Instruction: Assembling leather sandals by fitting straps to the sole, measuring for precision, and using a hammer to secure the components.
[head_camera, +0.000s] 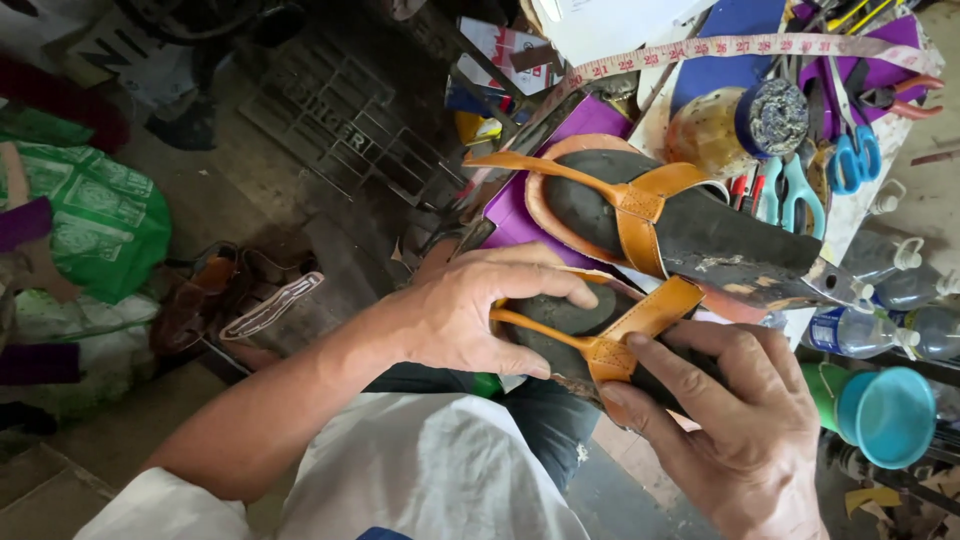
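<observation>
Both hands clamp 1 tan sandal (600, 335): left hand (470, 315) on its left end, right hand (730, 410) right, long axis left-right.

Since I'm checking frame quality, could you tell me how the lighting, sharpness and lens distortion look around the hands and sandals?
Head view: soft daylight, no harsh glare; the left hand, right hand and the held sandal are sharp; the second sandal is equally clear; the wide lens bends the measuring tape; the floor at upper left sits in dim shadow.
</observation>
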